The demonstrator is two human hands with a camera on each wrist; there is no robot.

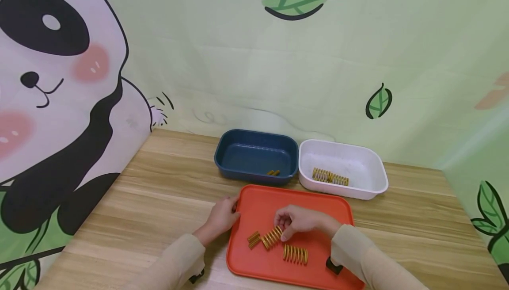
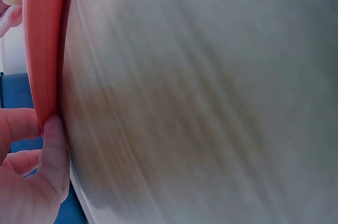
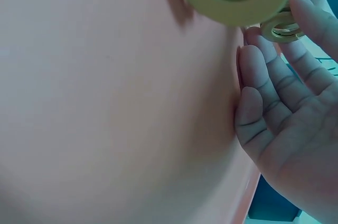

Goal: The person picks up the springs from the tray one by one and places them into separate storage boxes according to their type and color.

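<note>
A red tray point(image 1: 262, 263) lies on the table with three gold coil springs on it. My left hand point(image 1: 220, 215) holds the tray's left rim; the left wrist view shows its fingers point(image 2: 55, 145) on the rim. Over the tray, my right hand point(image 1: 296, 220) pinches the upper right end of the middle spring point(image 1: 272, 238) between thumb and fingers. A smaller spring point(image 1: 253, 239) lies just left of it. Nearer to me rests a thick spring point(image 1: 295, 254), which looms large in the right wrist view.
Behind the tray stand a dark blue tub point(image 1: 238, 173) and, to its right, a white tub point(image 1: 370, 188). Small gold springs point(image 1: 273, 173) lie in the blue one. Two larger springs point(image 1: 331, 177) lie in the white one. A printed cloth wall rises behind the wooden table point(image 1: 159, 184).
</note>
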